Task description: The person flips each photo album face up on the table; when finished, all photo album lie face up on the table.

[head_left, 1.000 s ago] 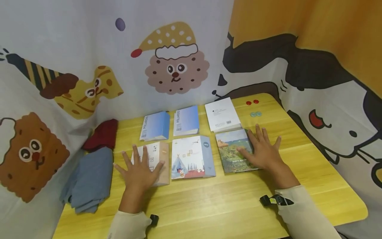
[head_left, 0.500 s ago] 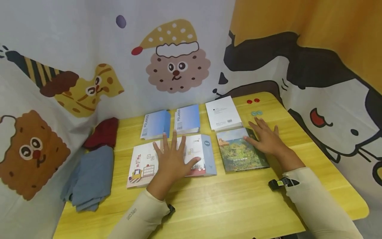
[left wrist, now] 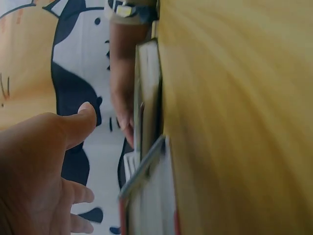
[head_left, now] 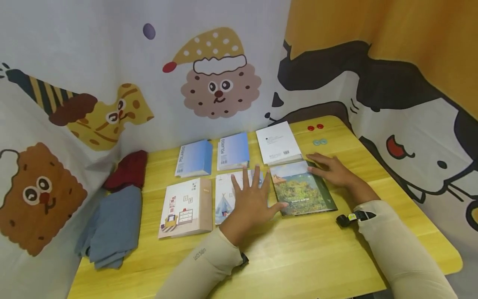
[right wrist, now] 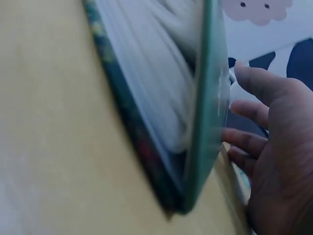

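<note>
My left hand [head_left: 251, 203] is spread over the front middle photo album [head_left: 223, 199], which has a tent drawn on its cover. In the left wrist view a gap shows between that hand and the album edges. My right hand [head_left: 330, 171] lies at the right side of the photo album with a garden picture [head_left: 295, 191]. Its fingers are beside the green cover [right wrist: 208, 107] in the right wrist view; whether they touch it I cannot tell. An album with a drawn dresser [head_left: 184, 207] lies at front left. The left hand hides much of the tent album.
Behind lie two blue POLAROID albums [head_left: 194, 158] [head_left: 233, 150] and a white-backed album [head_left: 278, 143]. Red discs [head_left: 315, 127] and pale green discs [head_left: 320, 142] lie at the far right of the yellow table [head_left: 298, 257]. A folded grey-blue cloth [head_left: 115, 228] and dark red cloth [head_left: 128, 170] are left.
My left hand has moved right, from the dresser album to over the tent album. My right hand has shifted off the garden album's cover to its right side.
</note>
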`<act>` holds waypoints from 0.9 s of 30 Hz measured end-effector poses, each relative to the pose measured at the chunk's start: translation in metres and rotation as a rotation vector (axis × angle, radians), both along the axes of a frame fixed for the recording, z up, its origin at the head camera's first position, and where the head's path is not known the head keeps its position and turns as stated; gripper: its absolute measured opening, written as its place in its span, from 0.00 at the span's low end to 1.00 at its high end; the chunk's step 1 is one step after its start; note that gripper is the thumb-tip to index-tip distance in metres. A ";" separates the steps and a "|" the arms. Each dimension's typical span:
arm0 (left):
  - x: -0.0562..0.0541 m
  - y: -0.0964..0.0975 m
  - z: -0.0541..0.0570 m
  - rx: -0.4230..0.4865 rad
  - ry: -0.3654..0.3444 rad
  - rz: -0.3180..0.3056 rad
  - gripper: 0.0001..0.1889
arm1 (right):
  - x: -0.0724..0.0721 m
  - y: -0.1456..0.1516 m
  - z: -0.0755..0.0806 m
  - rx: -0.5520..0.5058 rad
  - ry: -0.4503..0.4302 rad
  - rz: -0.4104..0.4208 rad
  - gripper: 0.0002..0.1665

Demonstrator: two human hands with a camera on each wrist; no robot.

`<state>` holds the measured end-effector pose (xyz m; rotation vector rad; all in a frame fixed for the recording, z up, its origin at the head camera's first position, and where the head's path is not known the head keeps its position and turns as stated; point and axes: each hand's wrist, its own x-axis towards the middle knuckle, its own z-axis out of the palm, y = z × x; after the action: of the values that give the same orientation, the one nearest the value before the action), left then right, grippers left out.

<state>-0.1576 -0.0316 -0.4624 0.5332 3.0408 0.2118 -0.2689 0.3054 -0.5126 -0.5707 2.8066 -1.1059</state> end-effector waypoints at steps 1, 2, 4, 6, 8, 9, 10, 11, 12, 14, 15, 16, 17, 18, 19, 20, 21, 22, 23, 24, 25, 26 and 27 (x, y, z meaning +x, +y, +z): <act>0.001 0.005 -0.001 0.000 -0.003 -0.006 0.57 | 0.000 0.001 -0.001 -0.010 -0.002 0.002 0.37; 0.002 0.011 -0.003 -0.003 -0.009 -0.016 0.58 | -0.001 0.002 -0.002 -0.019 -0.006 0.002 0.37; 0.004 0.023 -0.005 -0.007 -0.020 -0.033 0.58 | 0.000 0.003 -0.004 -0.037 -0.022 -0.001 0.36; 0.006 0.035 -0.008 -0.010 -0.034 -0.047 0.58 | 0.000 0.003 -0.005 -0.048 -0.033 0.000 0.35; 0.007 0.046 -0.010 -0.009 -0.039 -0.058 0.57 | 0.001 0.003 -0.006 -0.044 -0.032 0.000 0.35; 0.007 0.052 -0.012 -0.002 -0.044 -0.063 0.57 | 0.001 0.003 -0.006 -0.036 -0.025 -0.003 0.35; 0.007 0.058 -0.013 0.006 -0.048 -0.069 0.56 | 0.002 0.003 -0.006 -0.031 -0.017 -0.005 0.34; 0.008 0.063 -0.015 0.017 -0.052 -0.078 0.56 | 0.002 0.004 -0.006 -0.023 -0.008 -0.011 0.34; 0.008 0.067 -0.017 0.031 -0.058 -0.083 0.55 | 0.003 0.004 -0.006 -0.019 -0.001 -0.016 0.33; 0.009 0.075 -0.021 0.041 -0.064 -0.098 0.54 | 0.004 0.004 -0.006 -0.011 0.006 -0.024 0.33; 0.010 0.077 -0.023 0.044 -0.068 -0.102 0.54 | 0.005 0.004 -0.006 -0.012 0.008 -0.025 0.33; 0.011 0.079 -0.025 0.038 -0.067 -0.106 0.53 | 0.005 0.004 -0.006 -0.013 0.007 -0.023 0.33; 0.012 0.080 -0.027 0.030 -0.063 -0.108 0.53 | 0.005 0.003 -0.006 -0.015 0.004 -0.021 0.33; 0.013 0.081 -0.029 0.021 -0.057 -0.108 0.52 | 0.005 0.003 -0.006 -0.016 0.003 -0.018 0.33; 0.013 0.082 -0.031 0.008 -0.048 -0.109 0.52 | 0.005 0.002 -0.007 -0.015 0.003 -0.015 0.33; 0.013 0.082 -0.032 -0.001 -0.039 -0.110 0.52 | 0.005 0.002 -0.007 -0.014 0.004 -0.016 0.34; 0.013 0.082 -0.033 -0.007 -0.027 -0.113 0.51 | 0.005 0.002 -0.007 -0.009 0.007 -0.016 0.34; 0.013 0.082 -0.034 -0.013 -0.015 -0.116 0.51 | 0.005 0.002 -0.007 -0.006 0.009 -0.016 0.34; 0.013 0.082 -0.035 -0.015 -0.007 -0.118 0.51 | 0.005 0.002 -0.007 -0.003 0.012 -0.019 0.34; 0.013 0.083 -0.035 -0.015 -0.002 -0.120 0.52 | 0.005 0.002 -0.007 -0.004 0.015 -0.022 0.33; 0.013 0.083 -0.036 -0.020 0.004 -0.122 0.52 | 0.005 0.002 -0.007 -0.006 0.016 -0.025 0.33; 0.013 0.083 -0.036 -0.025 0.010 -0.123 0.52 | 0.005 0.001 -0.007 -0.011 0.016 -0.026 0.33; 0.014 0.084 -0.037 -0.027 0.013 -0.123 0.53 | 0.005 0.001 -0.007 -0.013 0.018 -0.026 0.33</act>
<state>-0.1439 0.0520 -0.4990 0.7191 3.0056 0.1630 -0.2641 0.3065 -0.5197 -0.5494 2.8319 -1.1305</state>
